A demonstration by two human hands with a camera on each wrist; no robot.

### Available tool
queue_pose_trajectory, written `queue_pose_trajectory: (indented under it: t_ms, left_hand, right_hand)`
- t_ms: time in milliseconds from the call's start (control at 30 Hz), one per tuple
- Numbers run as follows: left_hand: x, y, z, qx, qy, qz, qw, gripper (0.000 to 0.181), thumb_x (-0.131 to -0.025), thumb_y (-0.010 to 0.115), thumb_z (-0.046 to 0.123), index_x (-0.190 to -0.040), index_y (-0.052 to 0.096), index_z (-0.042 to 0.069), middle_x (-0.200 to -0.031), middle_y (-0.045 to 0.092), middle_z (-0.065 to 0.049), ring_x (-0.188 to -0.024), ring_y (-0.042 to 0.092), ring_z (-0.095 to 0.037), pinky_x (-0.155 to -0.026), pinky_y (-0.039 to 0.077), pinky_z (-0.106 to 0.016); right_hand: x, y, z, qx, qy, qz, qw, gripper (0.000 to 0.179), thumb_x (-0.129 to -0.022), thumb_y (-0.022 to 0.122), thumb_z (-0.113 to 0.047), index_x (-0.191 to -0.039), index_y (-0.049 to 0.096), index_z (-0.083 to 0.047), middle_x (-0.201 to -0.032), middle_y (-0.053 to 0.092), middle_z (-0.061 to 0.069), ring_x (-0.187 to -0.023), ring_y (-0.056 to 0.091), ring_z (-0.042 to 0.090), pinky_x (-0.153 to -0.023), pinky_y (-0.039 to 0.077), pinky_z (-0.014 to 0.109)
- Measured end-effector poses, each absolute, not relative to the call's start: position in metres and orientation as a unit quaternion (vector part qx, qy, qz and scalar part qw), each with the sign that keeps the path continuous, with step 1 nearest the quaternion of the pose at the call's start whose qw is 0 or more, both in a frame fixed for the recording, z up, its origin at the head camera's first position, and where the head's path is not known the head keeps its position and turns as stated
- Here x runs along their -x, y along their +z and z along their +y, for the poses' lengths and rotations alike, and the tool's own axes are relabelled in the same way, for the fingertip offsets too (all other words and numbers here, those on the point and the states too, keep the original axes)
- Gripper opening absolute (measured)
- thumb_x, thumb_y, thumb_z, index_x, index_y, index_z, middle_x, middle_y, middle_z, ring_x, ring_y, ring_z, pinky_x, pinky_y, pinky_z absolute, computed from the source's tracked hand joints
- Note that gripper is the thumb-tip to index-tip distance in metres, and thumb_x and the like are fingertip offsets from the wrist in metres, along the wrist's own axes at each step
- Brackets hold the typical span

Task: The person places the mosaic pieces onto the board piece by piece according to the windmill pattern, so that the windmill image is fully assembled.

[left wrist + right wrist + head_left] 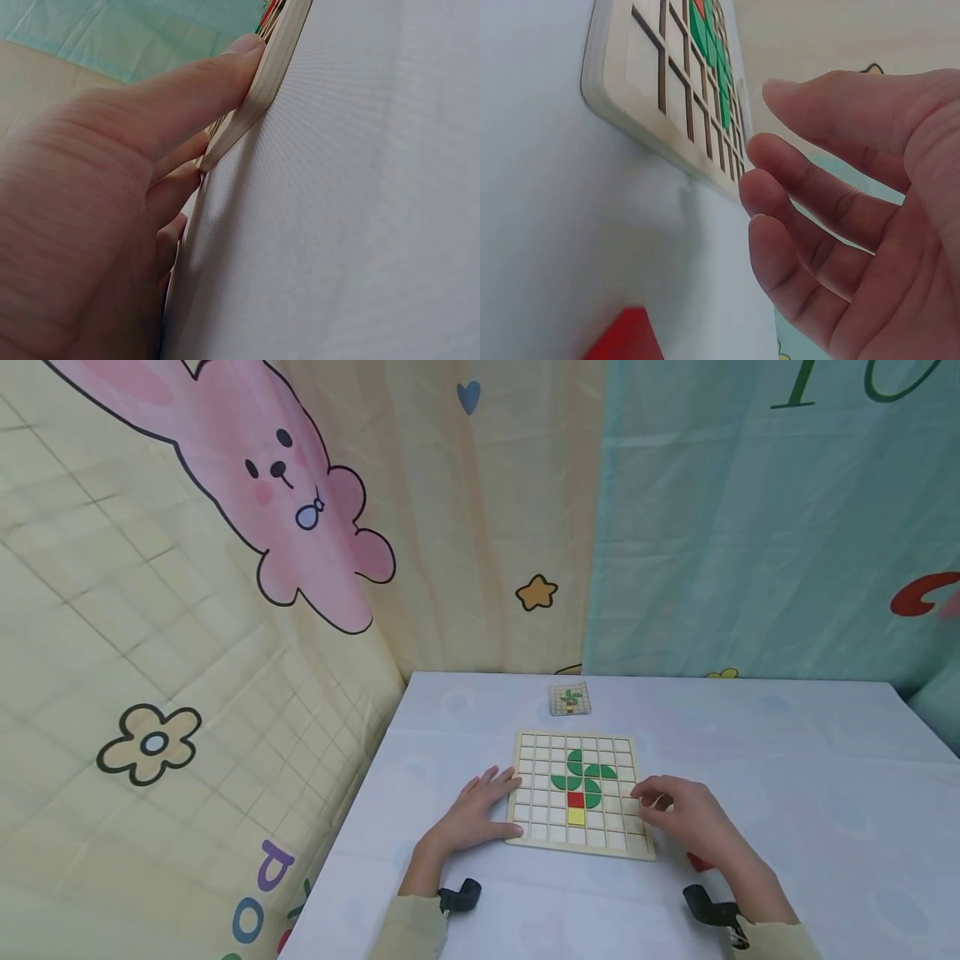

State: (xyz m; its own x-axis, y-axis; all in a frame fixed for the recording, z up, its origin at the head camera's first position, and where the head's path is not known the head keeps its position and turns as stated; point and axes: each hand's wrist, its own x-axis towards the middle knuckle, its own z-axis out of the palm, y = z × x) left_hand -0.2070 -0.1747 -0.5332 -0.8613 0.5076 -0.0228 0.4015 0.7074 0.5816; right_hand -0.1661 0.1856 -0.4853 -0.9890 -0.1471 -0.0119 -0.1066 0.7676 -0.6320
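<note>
A wooden grid board [540, 836] lies on the table with white squares. Set in it are green rounded pieces [592, 793] in a pinwheel, a red square [575, 799] and, below that, a yellow square [576, 817]. My left hand [474, 817] rests at the board's left edge, fingers spread, its thumb along the near corner. At the right edge is my right hand [688, 814]; its fingers are loosely bent, and the right wrist view shows nothing between thumb and fingertips. Partly hidden by the right wrist, a red piece [699, 862] lies on the table.
Behind the board lies a small card [570, 700] printed with a similar green, red and yellow pattern. The white-covered table [810, 793] reaches back to hanging patterned curtains [495, 527]. Black camera mounts sit on both wrists.
</note>
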Motion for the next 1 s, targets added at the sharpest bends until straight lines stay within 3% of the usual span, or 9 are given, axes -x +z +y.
queue_pose_trajectory:
  t_ms: [467, 833, 1000]
  left_hand:
    - [0.206, -0.533, -0.177, -0.256, 0.292, 0.917, 0.090, 0.084, -0.086, 0.072, 0.057, -0.157, 0.039, 0.025, -0.165, 0.023, 0.011, -0.154, 0.006, -0.017, -0.124, 0.006, -0.046]
    - [0.207, -0.532, -0.177, -0.256, 0.290, 0.918, 0.091, 0.084, -0.086, 0.072, 0.057, -0.157, 0.039, 0.026, -0.165, 0.023, 0.011, -0.154, 0.006, -0.016, -0.124, 0.006, -0.045]
    - [0.207, -0.532, -0.177, -0.261, 0.293, 0.916, 0.089, 0.084, -0.086, 0.071, 0.058, -0.157, 0.039, 0.026, -0.165, 0.024, 0.010, -0.154, 0.007, -0.018, -0.124, 0.007, -0.046]
  right_hand:
    - [0.153, -0.494, 0.218, 0.052, -0.333, 0.940, 0.060, 0.029, -0.086, 0.078, -0.016, -0.115, 0.072, -0.015, -0.100, 0.067, -0.002, -0.090, 0.062, 0.018, -0.071, 0.054, 0.034]
    - [0.143, -0.494, 0.240, 0.055, -0.332, 0.937, 0.094, 0.039, -0.081, 0.084, -0.021, -0.118, 0.071, -0.018, -0.105, 0.068, -0.001, -0.093, 0.062, 0.019, -0.078, 0.054, 0.037]
    - [0.137, -0.494, 0.251, 0.073, -0.344, 0.929, 0.119, 0.048, -0.076, 0.088, -0.024, -0.121, 0.069, -0.020, -0.105, 0.065, -0.001, -0.092, 0.059, 0.018, -0.075, 0.053, 0.033]
